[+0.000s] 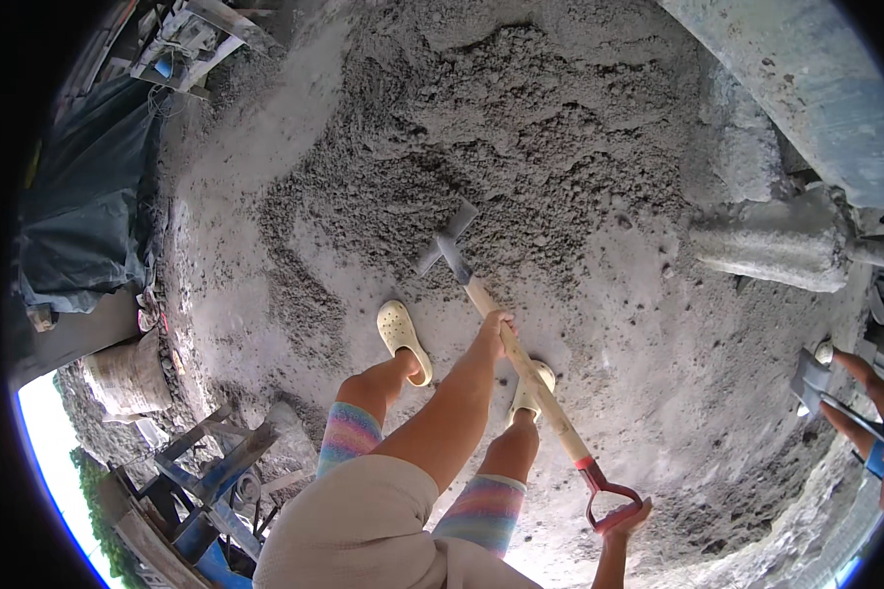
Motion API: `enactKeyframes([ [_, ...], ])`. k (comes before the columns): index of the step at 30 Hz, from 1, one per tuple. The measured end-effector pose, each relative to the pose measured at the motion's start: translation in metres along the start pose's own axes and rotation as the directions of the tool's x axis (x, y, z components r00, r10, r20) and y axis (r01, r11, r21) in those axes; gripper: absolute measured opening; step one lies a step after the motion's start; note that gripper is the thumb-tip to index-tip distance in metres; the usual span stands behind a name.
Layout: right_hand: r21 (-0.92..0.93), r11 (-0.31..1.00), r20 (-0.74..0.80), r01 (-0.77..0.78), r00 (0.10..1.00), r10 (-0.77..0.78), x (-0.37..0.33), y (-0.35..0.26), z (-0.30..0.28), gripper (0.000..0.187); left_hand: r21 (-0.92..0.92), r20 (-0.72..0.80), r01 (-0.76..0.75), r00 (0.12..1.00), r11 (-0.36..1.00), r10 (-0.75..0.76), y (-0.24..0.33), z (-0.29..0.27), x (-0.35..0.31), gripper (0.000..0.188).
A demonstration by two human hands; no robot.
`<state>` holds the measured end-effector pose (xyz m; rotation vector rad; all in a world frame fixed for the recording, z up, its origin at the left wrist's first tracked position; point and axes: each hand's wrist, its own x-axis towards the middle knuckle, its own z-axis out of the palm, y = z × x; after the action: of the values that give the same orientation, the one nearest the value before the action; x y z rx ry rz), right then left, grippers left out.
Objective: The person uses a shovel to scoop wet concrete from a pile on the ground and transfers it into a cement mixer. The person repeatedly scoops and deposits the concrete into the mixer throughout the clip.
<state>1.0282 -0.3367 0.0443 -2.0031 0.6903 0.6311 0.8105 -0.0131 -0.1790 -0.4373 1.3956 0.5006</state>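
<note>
A shovel (532, 378) with a pale wooden shaft and a red D-shaped handle slants across the middle of the head view. My left hand (502, 327) is wrapped round the shaft, not far above the metal socket. At the lower right, my right hand (629, 517) grips the end of the red handle. The shovel's grey blade (448, 240) rests at the near edge of a heap of dark, crumbly damp material (550, 128), which looks like mortar or concrete mix. Whether the blade carries any of it, I cannot tell.
My feet, in cream clogs (403, 339), stand close to the shaft. Another person (859, 402) with a shovel is at the right edge. A mix-crusted cylinder (781, 240) lies on the right. Dark tarpaulin (88, 196) and a metal frame (211, 481) line the left.
</note>
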Motion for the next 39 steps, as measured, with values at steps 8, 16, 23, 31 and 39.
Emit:
enactKeyframes([
  [8, 0.003, 0.993, 0.034, -0.118, 0.992, 0.118, 0.004, -0.041, -0.148, 0.040, -0.008, -0.028, 0.044, 0.999, 0.999, -0.044, -0.128, -0.014, -0.077, 0.010],
  [16, -0.143, 0.978, -0.084, -0.152, 0.986, 0.142, -0.081, -0.216, -0.314, 0.037, -0.073, 0.065, 0.295, 0.955, 0.953, -0.290, -0.272, 0.016, -0.248, 0.013],
  [23, -0.331, 0.943, -0.049, 0.018, 0.998, -0.036, -0.154, -0.300, -0.312, 0.044, -0.269, 0.236, 0.342, 0.930, 0.900, -0.283, -0.279, 0.010, -0.311, 0.013],
  [31, -0.399, 0.881, 0.448, 0.255, 0.892, -0.055, -0.172, -0.210, -0.090, 0.041, -0.511, -0.024, -0.152, 0.986, 0.846, 0.162, -0.034, -0.132, -0.331, 0.014],
  [39, -0.041, 0.916, 0.921, 0.398, 0.370, -0.120, -0.425, 0.007, 0.244, 0.038, -0.676, -0.391, -0.689, 0.636, 0.261, 0.666, 0.295, -0.391, -0.516, 0.012],
])
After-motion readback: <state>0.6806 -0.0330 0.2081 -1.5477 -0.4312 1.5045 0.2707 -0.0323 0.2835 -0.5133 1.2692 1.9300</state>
